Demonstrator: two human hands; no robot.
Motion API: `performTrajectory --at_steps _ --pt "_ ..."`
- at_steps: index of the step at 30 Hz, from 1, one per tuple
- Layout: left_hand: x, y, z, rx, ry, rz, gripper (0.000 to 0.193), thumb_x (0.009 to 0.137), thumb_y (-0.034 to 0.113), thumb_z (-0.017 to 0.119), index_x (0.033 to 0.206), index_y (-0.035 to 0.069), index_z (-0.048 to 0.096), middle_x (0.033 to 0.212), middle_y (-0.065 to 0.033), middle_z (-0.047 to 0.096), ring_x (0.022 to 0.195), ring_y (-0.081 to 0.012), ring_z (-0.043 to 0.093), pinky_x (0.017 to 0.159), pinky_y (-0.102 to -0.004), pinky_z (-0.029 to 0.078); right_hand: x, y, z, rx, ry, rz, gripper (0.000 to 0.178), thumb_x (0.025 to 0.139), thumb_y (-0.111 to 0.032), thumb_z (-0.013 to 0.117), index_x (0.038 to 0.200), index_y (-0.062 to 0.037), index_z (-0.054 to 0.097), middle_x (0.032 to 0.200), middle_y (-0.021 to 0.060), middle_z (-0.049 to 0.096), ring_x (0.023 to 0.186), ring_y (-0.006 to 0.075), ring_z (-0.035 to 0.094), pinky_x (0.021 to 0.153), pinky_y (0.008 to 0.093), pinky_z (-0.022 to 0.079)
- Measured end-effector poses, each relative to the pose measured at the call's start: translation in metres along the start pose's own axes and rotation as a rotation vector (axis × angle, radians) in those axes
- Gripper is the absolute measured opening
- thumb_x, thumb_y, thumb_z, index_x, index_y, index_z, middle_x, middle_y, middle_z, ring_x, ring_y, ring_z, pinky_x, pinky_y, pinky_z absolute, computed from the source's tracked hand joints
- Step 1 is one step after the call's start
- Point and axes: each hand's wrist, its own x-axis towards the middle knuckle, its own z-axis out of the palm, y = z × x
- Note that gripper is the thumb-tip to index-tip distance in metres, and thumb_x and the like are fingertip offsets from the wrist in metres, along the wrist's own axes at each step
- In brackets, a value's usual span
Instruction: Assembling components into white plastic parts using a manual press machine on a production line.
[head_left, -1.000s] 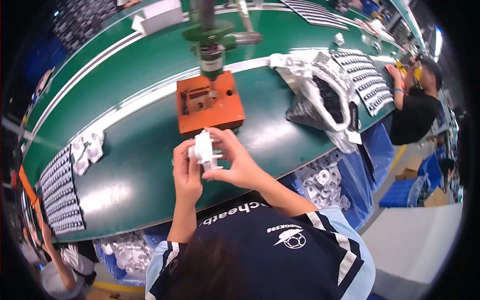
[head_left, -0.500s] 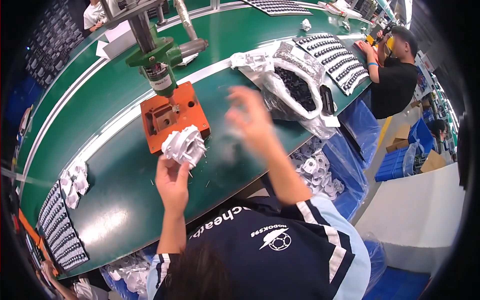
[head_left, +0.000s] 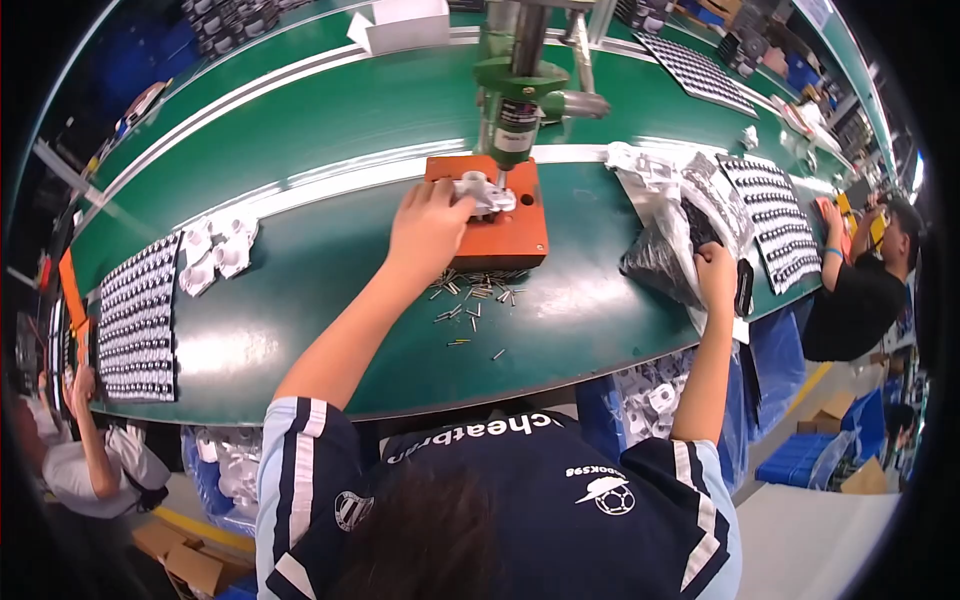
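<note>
A white molded housing (head_left: 485, 195) sits in the orange fixture block (head_left: 528, 245), beneath the spindle of a green press (head_left: 517, 110). My left hand (head_left: 432, 222) is closed around its left side, fingers over the top. At the right, a clear plastic bag (head_left: 660, 262) of small dark parts (head_left: 698, 222) lies on the bench. My right hand (head_left: 716, 272) is at the bag's mouth with its fingers curled; the fingertips are hidden, so what they grip does not show. Several small metal pins (head_left: 474, 312) are scattered in front of the block.
White housings (head_left: 222, 250) and a tray of dark parts (head_left: 138, 325) occupy the left of the green bench; another tray (head_left: 775, 222) is beyond the bag. Bins of white parts (head_left: 650, 400) stand below the front edge. Co-workers (head_left: 868, 280) are at both sides.
The housing has gone from in front of the orange block into it, still in my left hand. My right hand has moved from mid-air to the bag. The view has swung left.
</note>
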Motion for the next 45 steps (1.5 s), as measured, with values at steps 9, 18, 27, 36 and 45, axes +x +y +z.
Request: performTrajectory --at_steps 9,18,27,36,45 --pt "-0.004 -0.012 0.004 -0.342 -0.092 0.006 0.009 0.078 0.008 0.057 0.085 0.003 0.053 0.107 -0.0123 0.054 0.097 -0.0329 0.054 0.079 -0.0409 0.047 0.007 0.013 0.016 -0.026 0.115 -0.001 0.014 0.077 -0.011 0.056 0.080 -0.0004 0.064 0.082 0.0201 0.061 0.081 0.0356 0.059 0.075 0.0410 0.046" --pt "-0.005 -0.013 0.005 -0.371 -0.128 0.055 0.008 0.080 0.007 0.055 0.084 0.000 0.055 0.108 -0.0160 0.054 0.108 -0.0338 0.049 0.094 -0.0409 0.040 0.006 0.006 0.008 -0.140 0.161 0.059 0.016 0.079 -0.010 0.052 0.086 -0.0007 0.063 0.085 0.0202 0.062 0.080 0.0363 0.059 0.073 0.0413 0.046" --pt "-0.013 -0.012 0.013 -0.173 -0.203 0.026 0.044 0.079 0.036 0.062 0.100 -0.002 0.054 0.124 -0.0227 0.046 0.121 -0.0353 0.040 0.102 -0.0424 0.032 -0.003 -0.100 -0.007 0.652 0.163 -0.278 0.013 0.084 -0.005 0.057 0.094 0.0016 0.063 0.088 0.0070 0.066 0.074 0.0111 0.060 0.066 0.0224 0.047" --pt "-0.016 -0.008 0.019 -0.237 -0.134 0.052 0.069 0.066 0.046 0.071 0.108 -0.004 0.049 0.128 -0.0237 0.042 0.122 -0.0374 0.038 0.105 -0.0431 0.029 -0.023 -0.247 0.073 0.747 -0.056 -0.721 0.014 0.075 -0.003 0.063 0.088 0.0005 0.064 0.085 0.0119 0.065 0.077 0.0251 0.062 0.071 0.0307 0.049" --pt "-0.022 -0.010 0.022 -0.252 -0.127 -0.002 0.075 0.060 0.041 0.077 0.112 -0.004 0.048 0.129 -0.0228 0.042 0.121 -0.0388 0.038 0.103 -0.0439 0.031 -0.025 -0.250 0.069 0.625 -0.022 -0.906 0.012 0.071 -0.008 0.064 0.082 -0.0014 0.064 0.082 0.0106 0.062 0.081 0.0278 0.057 0.071 0.0358 0.048"
